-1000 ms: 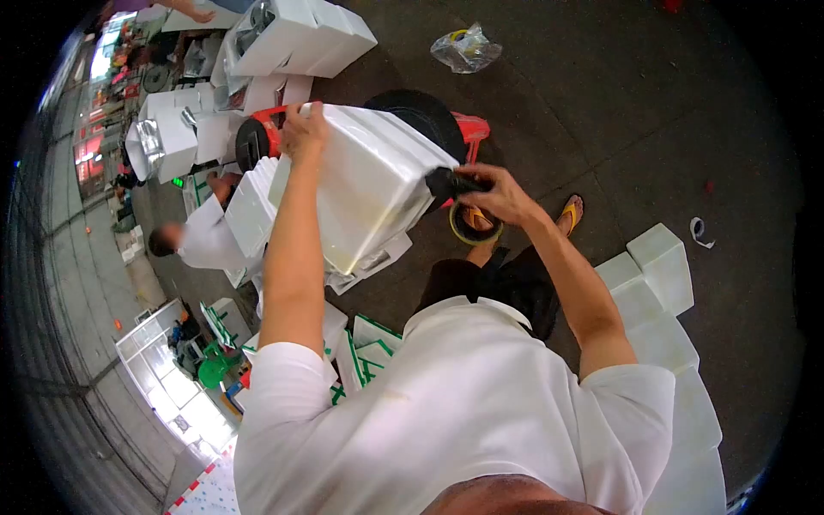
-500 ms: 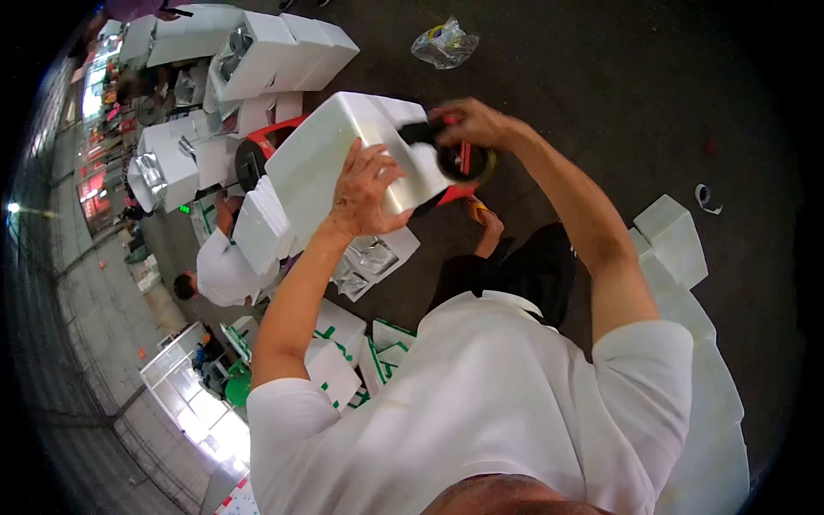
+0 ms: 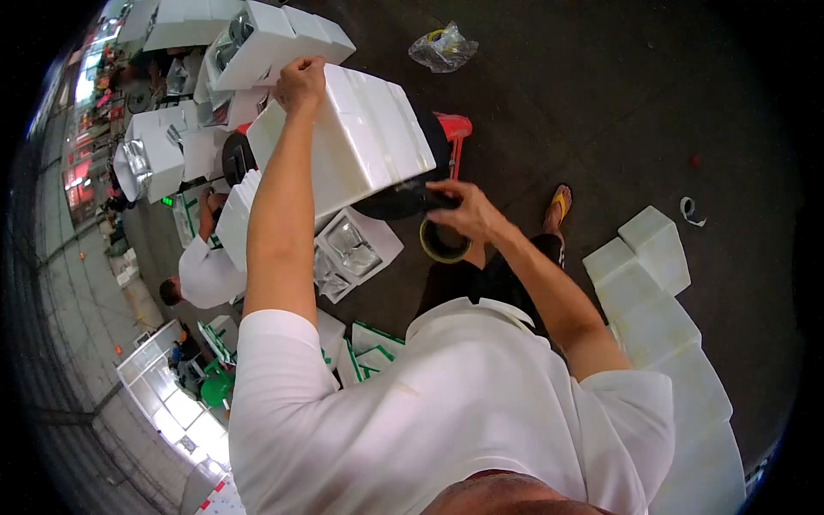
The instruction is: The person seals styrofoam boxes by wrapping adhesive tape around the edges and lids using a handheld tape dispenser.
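A white foam box (image 3: 356, 129) rests tilted on a black round surface with red legs. My left hand (image 3: 301, 84) grips the box's upper left edge, fingers bent over it. Lower right of the box, my right hand (image 3: 468, 213) is closed round the handle of a black tape dispenser (image 3: 412, 198). A large tape roll (image 3: 445, 241) hangs from the dispenser below that hand. The dispenser's front end lies close to the box's lower edge; whether it touches cannot be made out.
Stacked white boxes (image 3: 657, 330) stand at the right. An open box with silver packs (image 3: 354, 249) is below the held one. A co-worker in a white shirt (image 3: 209, 273) is at the left. A plastic bag (image 3: 443, 48) lies on the floor.
The box has been turned. My left hand has moved from its near side to its upper left edge, and my right hand with the dispenser has come down from the box's right end.
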### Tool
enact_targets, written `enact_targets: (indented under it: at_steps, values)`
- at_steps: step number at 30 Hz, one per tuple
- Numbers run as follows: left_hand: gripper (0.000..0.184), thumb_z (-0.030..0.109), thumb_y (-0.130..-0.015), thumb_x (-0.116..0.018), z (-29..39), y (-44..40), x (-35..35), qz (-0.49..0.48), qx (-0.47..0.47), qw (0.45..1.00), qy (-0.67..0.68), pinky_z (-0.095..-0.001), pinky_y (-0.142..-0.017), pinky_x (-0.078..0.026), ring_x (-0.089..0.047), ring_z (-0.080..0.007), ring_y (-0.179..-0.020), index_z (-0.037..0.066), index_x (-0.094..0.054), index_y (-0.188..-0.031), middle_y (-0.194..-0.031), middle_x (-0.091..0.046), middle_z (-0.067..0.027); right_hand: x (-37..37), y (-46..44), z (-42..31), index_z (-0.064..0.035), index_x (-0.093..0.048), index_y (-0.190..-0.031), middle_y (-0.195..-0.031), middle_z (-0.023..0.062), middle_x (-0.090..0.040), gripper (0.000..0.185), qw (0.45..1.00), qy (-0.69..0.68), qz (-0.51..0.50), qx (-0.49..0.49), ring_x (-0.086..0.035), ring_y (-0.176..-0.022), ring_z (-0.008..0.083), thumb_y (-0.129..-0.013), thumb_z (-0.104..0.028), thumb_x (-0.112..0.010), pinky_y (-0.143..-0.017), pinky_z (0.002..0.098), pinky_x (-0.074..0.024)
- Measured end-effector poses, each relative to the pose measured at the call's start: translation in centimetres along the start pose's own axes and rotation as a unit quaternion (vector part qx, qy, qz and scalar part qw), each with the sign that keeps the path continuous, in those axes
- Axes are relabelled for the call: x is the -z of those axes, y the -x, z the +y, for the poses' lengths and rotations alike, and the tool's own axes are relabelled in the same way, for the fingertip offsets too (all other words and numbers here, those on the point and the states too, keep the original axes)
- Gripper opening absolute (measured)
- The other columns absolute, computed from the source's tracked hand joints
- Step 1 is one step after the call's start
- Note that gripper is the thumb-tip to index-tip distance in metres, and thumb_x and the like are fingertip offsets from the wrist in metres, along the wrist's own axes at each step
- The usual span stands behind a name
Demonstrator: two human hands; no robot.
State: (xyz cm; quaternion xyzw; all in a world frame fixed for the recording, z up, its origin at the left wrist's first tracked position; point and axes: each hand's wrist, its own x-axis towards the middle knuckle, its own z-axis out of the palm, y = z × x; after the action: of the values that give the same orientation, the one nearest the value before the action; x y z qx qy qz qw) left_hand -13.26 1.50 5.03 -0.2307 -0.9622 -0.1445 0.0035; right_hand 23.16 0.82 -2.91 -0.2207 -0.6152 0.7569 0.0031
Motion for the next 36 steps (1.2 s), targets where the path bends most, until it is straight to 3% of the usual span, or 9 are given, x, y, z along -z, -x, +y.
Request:
enact_targets:
  at_steps: [7,11,14,15,16,19,29,33,36]
  values:
    - [0.038,0.047,-0.077,-0.059,-2.1,-2.2,0.1,0.004,0.09,0.996,-0.016,-0.0434,-0.099,-0.038,-0.065,-0.033,-0.101,0.016,-0.077,-0.09,-0.102,-0.072,-0.0106,-3.5,-0.9,-0.2,-0.0182,-0.062,-0.128,-0.115,0.012,-0.068,0.055,0.998,0.036,-0.019,-0.042,-0.065,-0.104,0.0296,-0.077,-0.034,-0.075,-0.091,0.0373,-0.0505]
    - [0.039,0.047,-0.077,-0.059,-3.3,-2.9,0.3,0.03,0.092,0.995,-0.038,-0.0438,-0.1,-0.037,-0.064,-0.0328,-0.103,0.015,-0.077,-0.091,-0.105,-0.072,-0.0112,-8.7,-1.3,-6.3,-0.0076,-0.058,-0.13,-0.126,0.0205,-0.061,0.059,0.893,0.32,-0.313,0.05,-0.06,-0.113,0.036,-0.077,-0.03,-0.073,-0.099,0.0386,-0.0475]
    - [0.04,0.047,-0.079,-0.059,-4.7,-2.4,0.8,0.101,0.138,0.985,0.006,-0.0441,-0.097,-0.039,-0.064,-0.0326,-0.103,0.013,-0.077,-0.091,-0.103,-0.072,-0.0115,-9.4,0.8,-1.6,-0.0063,-0.036,-0.145,-0.126,0.0185,-0.061,0.081,0.985,0.004,-0.097,0.146,-0.06,-0.115,0.0301,-0.077,-0.023,-0.076,-0.101,0.0391,-0.0457]
    - [0.04,0.047,-0.079,-0.059,-4.8,-2.9,1.0,0.11,0.143,0.983,0.009,-0.0441,-0.097,-0.039,-0.064,-0.0326,-0.103,0.013,-0.077,-0.091,-0.103,-0.072,-0.0115,-7.8,-0.2,-0.9,-0.0046,-0.038,-0.143,-0.127,0.0173,-0.058,0.075,0.997,-0.073,-0.021,-0.015,-0.059,-0.113,0.0266,-0.08,-0.024,-0.074,-0.097,0.0373,-0.0469]
    - [0.041,0.048,-0.079,-0.06,-5.3,-3.1,1.1,0.116,0.15,0.982,0.018,-0.0441,-0.096,-0.04,-0.065,-0.0327,-0.103,0.013,-0.077,-0.092,-0.102,-0.072,-0.0113,-6.1,-1.3,-0.2,-0.0029,-0.04,-0.141,-0.128,0.016,-0.055,0.07,0.968,-0.177,0.085,-0.158,-0.057,-0.111,0.023,-0.083,-0.025,-0.073,-0.093,0.0356,-0.0482]
    - [0.04,0.049,-0.08,-0.061,-5.0,-2.2,1.6,0.119,0.181,0.976,0.036,-0.0458,-0.091,-0.043,-0.065,-0.0328,-0.1,0.014,-0.077,-0.092,-0.102,-0.073,-0.0105,-4.3,-6.8,1.3,-0.0014,-0.036,-0.14,-0.133,0.0157,-0.048,0.066,0.833,-0.413,0.355,-0.099,-0.054,-0.115,0.0236,-0.09,-0.031,-0.067,-0.094,0.036,-0.0465]
    - [0.032,0.042,-0.079,-0.065,-7.0,-3.6,0.7,0.152,0.159,0.973,0.071,-0.046,-0.094,-0.037,-0.066,-0.0294,-0.095,0.014,-0.076,-0.088,-0.099,-0.073,-0.0076,1.9,-7.5,-1.8,-0.0031,-0.024,-0.149,-0.133,0.014,-0.05,0.077,0.747,-0.385,0.541,-0.037,-0.054,-0.114,0.0241,-0.09,-0.034,-0.065,-0.091,0.0345,-0.0447]
    - [0.037,0.049,-0.08,-0.068,-6.8,-3.7,0.7,0.109,0.186,0.974,0.07,-0.046,-0.102,-0.036,-0.063,-0.0292,-0.105,0.019,-0.074,-0.1,-0.102,-0.072,-0.0062,1.7,-10.8,1.4,0.0004,-0.027,-0.144,-0.131,0.018,-0.047,0.07,0.79,-0.267,0.55,0.043,-0.054,-0.112,0.0256,-0.093,-0.031,-0.062,-0.096,0.0366,-0.0461]
    - [0.036,0.049,-0.08,-0.069,-6.4,-3.7,0.7,0.115,0.2,0.971,0.067,-0.0457,-0.102,-0.036,-0.064,-0.0293,-0.105,0.019,-0.075,-0.098,-0.102,-0.072,-0.0056,-7.6,-10.5,0.4,-0.0002,-0.026,-0.146,-0.144,0.0221,-0.037,0.066,0.865,-0.236,0.435,0.077,-0.036,-0.133,0.031,-0.094,-0.025,-0.06,-0.112,0.0406,-0.0273]
